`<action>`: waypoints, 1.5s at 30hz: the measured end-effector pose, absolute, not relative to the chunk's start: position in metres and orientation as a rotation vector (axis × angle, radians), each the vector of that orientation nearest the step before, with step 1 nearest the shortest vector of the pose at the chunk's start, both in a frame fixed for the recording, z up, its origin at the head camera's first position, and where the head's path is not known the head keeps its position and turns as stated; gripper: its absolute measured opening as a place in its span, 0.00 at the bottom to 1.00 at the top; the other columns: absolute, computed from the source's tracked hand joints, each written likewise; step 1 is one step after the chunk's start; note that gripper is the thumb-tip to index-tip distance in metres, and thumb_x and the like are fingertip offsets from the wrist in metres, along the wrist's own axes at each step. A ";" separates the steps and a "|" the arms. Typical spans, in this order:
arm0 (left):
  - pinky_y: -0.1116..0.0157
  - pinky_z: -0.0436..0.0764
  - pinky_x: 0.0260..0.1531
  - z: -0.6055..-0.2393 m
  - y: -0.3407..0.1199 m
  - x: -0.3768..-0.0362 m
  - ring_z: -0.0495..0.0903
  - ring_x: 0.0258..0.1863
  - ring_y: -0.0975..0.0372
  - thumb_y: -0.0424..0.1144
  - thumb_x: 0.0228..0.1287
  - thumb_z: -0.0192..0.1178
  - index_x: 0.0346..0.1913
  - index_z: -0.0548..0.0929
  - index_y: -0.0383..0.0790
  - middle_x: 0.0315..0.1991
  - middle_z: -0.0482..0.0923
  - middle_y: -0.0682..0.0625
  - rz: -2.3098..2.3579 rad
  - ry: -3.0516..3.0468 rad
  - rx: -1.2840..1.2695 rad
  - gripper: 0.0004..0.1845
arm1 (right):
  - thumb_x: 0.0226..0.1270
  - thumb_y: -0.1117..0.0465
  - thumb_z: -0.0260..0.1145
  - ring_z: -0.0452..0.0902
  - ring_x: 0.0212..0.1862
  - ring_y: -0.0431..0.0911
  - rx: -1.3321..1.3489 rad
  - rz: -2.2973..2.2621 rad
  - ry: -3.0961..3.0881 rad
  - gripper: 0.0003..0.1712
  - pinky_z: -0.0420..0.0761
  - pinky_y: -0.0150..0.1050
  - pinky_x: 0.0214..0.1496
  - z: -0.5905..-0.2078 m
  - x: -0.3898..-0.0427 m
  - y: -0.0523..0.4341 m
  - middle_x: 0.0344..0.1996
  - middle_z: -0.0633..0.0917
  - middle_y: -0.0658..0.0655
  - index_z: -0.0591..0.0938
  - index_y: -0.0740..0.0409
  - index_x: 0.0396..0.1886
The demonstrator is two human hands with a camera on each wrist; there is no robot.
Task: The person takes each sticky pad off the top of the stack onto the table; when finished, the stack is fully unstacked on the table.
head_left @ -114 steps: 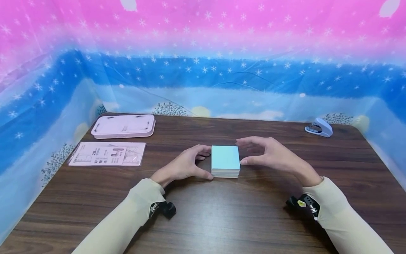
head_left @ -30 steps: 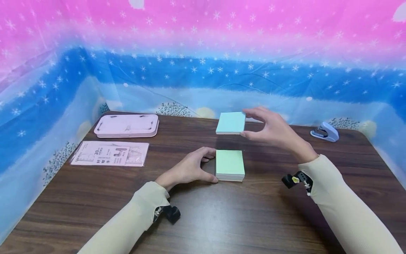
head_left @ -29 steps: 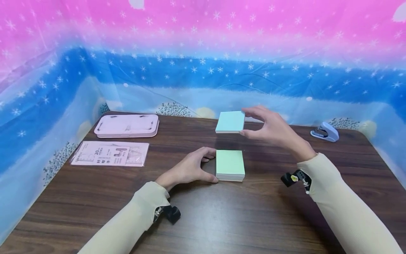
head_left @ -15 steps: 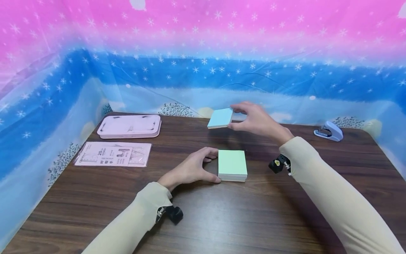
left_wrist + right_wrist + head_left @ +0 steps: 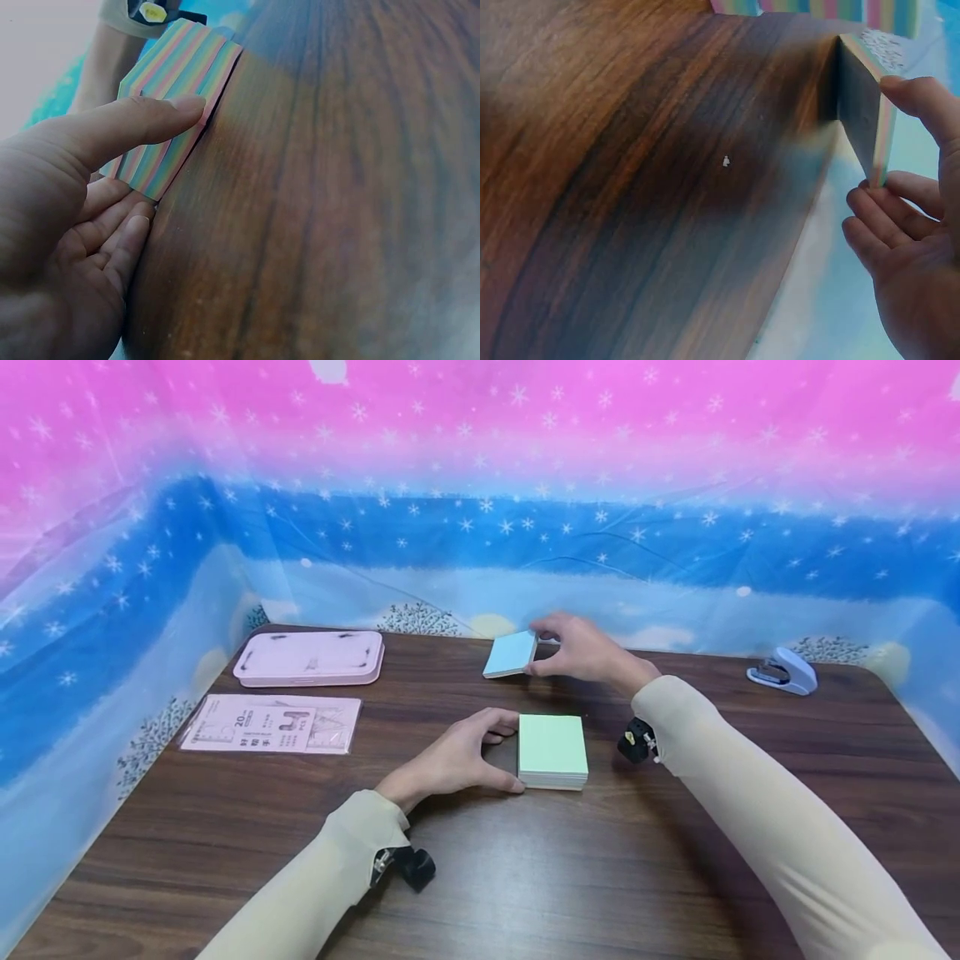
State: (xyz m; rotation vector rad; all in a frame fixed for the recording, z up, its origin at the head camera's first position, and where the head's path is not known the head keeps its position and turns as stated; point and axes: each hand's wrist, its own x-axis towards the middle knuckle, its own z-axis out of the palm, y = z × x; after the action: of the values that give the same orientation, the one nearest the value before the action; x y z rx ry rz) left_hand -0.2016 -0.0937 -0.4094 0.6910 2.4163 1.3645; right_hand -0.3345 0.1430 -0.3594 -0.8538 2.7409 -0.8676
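Observation:
A stack of sticky note pads (image 5: 552,745), pale green on top, stands at the middle of the wooden table. My left hand (image 5: 457,755) holds it at its left side, thumb by the near corner and fingers toward the far one. The left wrist view shows that thumb (image 5: 142,124) across the rainbow-striped side of the stack (image 5: 169,142). Farther back, my right hand (image 5: 588,650) pinches a thin blue sticky note pad (image 5: 512,653) by its right edge. In the right wrist view the pad (image 5: 861,105) is tilted, its near edge close over the table, its dark underside showing.
A pink pencil case (image 5: 309,658) lies at the back left, with a packaged ruler set (image 5: 272,724) in front of it. A small light-blue stapler (image 5: 783,671) sits at the back right. A snowflake-patterned cloth (image 5: 450,527) hangs behind the table.
The right hand has lifted the blue pad off the stack, baring the green top, and carried it back and left. Over the last half second it has lowered. The left hand stays by the stack.

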 end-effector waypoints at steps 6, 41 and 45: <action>0.57 0.75 0.68 -0.407 -0.092 -0.201 0.77 0.66 0.53 0.42 0.51 0.84 0.74 0.73 0.40 0.68 0.76 0.47 1.363 2.406 0.693 0.47 | 0.67 0.51 0.77 0.65 0.75 0.63 -0.841 -0.742 2.732 0.47 0.69 0.59 0.76 -0.365 -0.340 0.143 0.74 0.73 0.69 0.70 0.69 0.77; 0.56 0.75 0.68 -0.413 -0.093 -0.201 0.77 0.66 0.54 0.43 0.51 0.85 0.74 0.74 0.41 0.68 0.76 0.48 1.382 2.412 0.687 0.47 | 0.70 0.45 0.76 0.67 0.76 0.59 -0.850 -0.822 2.740 0.44 0.68 0.60 0.76 -0.339 -0.264 0.180 0.74 0.74 0.61 0.72 0.59 0.78; 0.55 0.75 0.69 -0.412 -0.093 -0.202 0.77 0.65 0.53 0.43 0.50 0.85 0.74 0.73 0.40 0.68 0.76 0.47 1.373 2.420 0.697 0.48 | 0.70 0.44 0.76 0.69 0.74 0.59 -0.860 -0.868 2.739 0.43 0.71 0.59 0.75 -0.340 -0.245 0.183 0.73 0.76 0.59 0.74 0.57 0.78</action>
State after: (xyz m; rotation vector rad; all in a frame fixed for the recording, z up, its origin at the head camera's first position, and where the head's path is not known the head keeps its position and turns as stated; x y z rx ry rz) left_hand -0.2021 -0.0935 -0.4119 0.6972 2.4205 1.3730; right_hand -0.2454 0.1828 -0.3404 -0.8599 2.7395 -0.8678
